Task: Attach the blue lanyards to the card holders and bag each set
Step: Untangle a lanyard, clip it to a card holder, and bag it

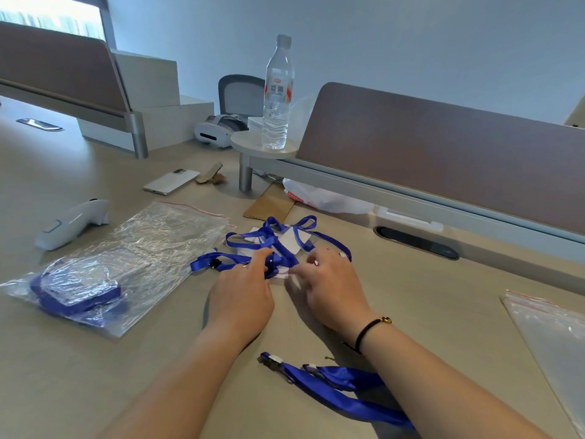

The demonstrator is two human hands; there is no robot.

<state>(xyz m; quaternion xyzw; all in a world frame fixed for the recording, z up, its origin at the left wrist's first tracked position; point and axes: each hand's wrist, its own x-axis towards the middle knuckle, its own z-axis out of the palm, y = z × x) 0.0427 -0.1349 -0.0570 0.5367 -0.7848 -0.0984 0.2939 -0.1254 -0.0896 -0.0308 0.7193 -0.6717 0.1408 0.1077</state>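
Desk (95, 375), both hands amid blue lanyards (272, 242)

Soft even daylight, window (50, 20) blown out, wide-angle bending at edges, slight blur on hands (243, 296)

Bare forearms; black cord bracelet (368, 331) with gold bead.
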